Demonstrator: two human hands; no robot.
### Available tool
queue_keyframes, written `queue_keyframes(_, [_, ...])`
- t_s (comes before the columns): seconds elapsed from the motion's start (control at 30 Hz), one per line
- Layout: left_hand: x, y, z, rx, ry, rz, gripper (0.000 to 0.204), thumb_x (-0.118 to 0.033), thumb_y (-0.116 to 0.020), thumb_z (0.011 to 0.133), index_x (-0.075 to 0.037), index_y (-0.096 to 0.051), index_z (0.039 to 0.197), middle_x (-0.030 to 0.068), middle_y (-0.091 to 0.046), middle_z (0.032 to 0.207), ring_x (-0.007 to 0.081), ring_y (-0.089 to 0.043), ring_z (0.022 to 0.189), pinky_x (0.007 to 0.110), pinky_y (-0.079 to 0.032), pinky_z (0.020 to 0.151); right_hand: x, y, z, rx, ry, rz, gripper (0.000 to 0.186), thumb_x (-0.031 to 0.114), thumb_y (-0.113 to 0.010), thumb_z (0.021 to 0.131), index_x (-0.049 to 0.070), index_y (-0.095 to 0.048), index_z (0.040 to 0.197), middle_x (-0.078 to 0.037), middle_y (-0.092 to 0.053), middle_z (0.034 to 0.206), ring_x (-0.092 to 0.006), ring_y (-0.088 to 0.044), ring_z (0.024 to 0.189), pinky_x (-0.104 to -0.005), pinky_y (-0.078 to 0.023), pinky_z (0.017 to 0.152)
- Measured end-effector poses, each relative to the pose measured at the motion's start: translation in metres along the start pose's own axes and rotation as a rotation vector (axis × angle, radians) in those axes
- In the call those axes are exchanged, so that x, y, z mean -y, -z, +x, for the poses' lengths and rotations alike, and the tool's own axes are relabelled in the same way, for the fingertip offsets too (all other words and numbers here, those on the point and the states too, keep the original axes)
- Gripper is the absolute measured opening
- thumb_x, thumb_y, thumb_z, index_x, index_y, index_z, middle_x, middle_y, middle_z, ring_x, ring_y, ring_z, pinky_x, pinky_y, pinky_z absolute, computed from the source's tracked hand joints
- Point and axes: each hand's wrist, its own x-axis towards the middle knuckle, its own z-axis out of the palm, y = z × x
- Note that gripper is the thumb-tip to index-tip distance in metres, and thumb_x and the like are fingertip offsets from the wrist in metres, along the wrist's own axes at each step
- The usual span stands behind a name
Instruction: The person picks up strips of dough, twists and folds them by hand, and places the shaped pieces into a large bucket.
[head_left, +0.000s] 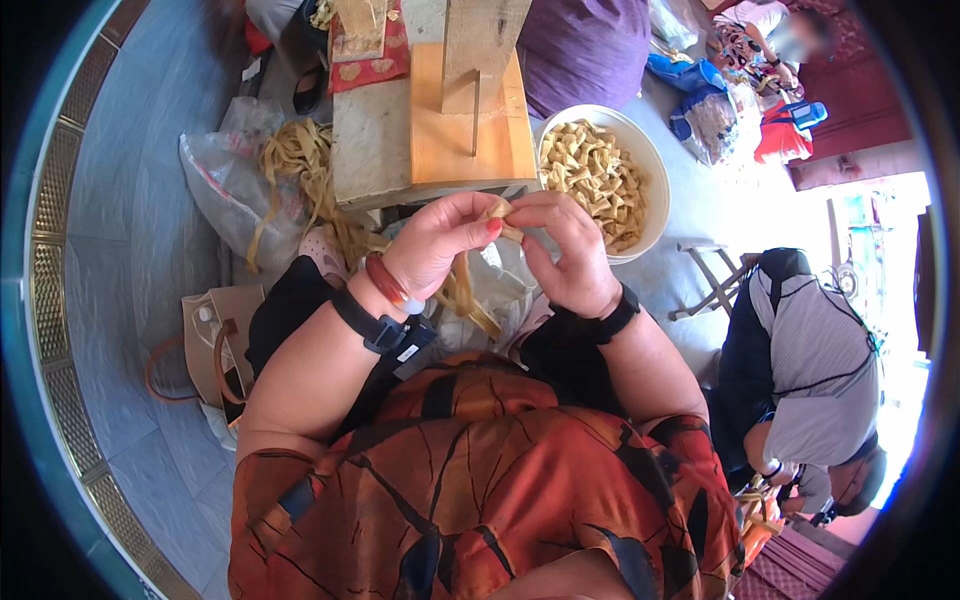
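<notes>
tan strip sits pinched between the fingertips of left hand and right hand, left of the white tub; folding seems the step in hand, and next likely calls for a snug tuck.

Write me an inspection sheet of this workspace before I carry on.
Surface: pale table ahead, bearing a wooden board with an upright plank.
Job's things: tan strip at the fingertips; white tub right of the table, holding many folded pieces; loose strips left of the table.
Clutter: clear plastic bag by the loose strips; beige handbag at lower left.
Grips: left grip and right grip both pinch the tan strip, close together.
Cables: nothing seen near the grips.
Surroundings: co-worker in a striped shirt at right; another person at upper right; folding stool between tub and co-worker.
</notes>
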Motion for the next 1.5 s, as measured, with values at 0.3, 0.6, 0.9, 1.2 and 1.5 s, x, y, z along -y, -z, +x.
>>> queue_keyframes(0.3, [-0.002,-0.014,-0.006,-0.069,-0.193,0.457,0.018,-0.016,-0.058,0.096,-0.003,-0.061,0.108,-0.0018,-0.062,0.091,0.0054,-0.053,0.081,0.022,-0.044,0.075,-0.001,-0.002,-0.018,0.153,-0.651,0.577,0.013,0.014,-0.059,0.091,0.001,-0.06,0.09,-0.01,-0.059,0.076,-0.0184,-0.06,0.067,-0.0327,-0.047,0.06])
queue_keyframes(0.6, [-0.029,-0.016,-0.009,-0.277,-0.487,0.97,0.021,-0.019,-0.048,0.1,-0.002,-0.059,0.097,0.0047,-0.065,0.086,0.0117,-0.059,0.077,0.025,-0.047,0.073,0.019,0.019,-0.005,0.195,-0.511,0.325,0.012,0.011,-0.057,0.093,0.0,-0.06,0.089,-0.011,-0.061,0.08,-0.0241,-0.059,0.069,-0.0331,-0.048,0.063])
queue_keyframes(0.9, [-0.029,-0.021,-0.011,-0.21,-0.538,0.853,0.012,-0.011,-0.052,0.096,-0.001,-0.056,0.103,0.0066,-0.065,0.09,0.0144,-0.064,0.08,0.028,-0.05,0.071,0.014,0.008,0.014,0.254,-0.017,0.035,0.018,0.001,-0.067,0.074,0.004,-0.053,0.085,-0.011,-0.056,0.068,-0.0319,-0.058,0.061,-0.039,-0.047,0.055])
queue_keyframes(1.2, [-0.068,0.019,0.001,-0.263,0.144,0.635,0.022,-0.027,-0.056,0.096,-0.006,-0.061,0.09,-0.0068,-0.048,0.066,0.0018,-0.039,0.056,0.016,-0.032,0.051,-0.02,0.004,0.036,0.091,-0.03,-0.088,0.013,-0.002,-0.062,0.079,0.004,-0.056,0.088,-0.012,-0.06,0.078,-0.0309,-0.062,0.067,-0.0362,-0.05,0.059])
queue_keyframes(1.5, [-0.057,0.038,0.042,-0.692,-0.423,1.428,0.018,-0.019,-0.06,0.092,-0.003,-0.057,0.085,0.0126,-0.054,0.063,0.0197,-0.052,0.054,0.034,-0.042,0.053,-0.075,-0.018,0.049,0.018,-0.221,-0.411,0.002,0.007,-0.056,0.086,0.006,-0.056,0.088,-0.015,-0.062,0.081,-0.0349,-0.063,0.071,-0.0437,-0.051,0.062])
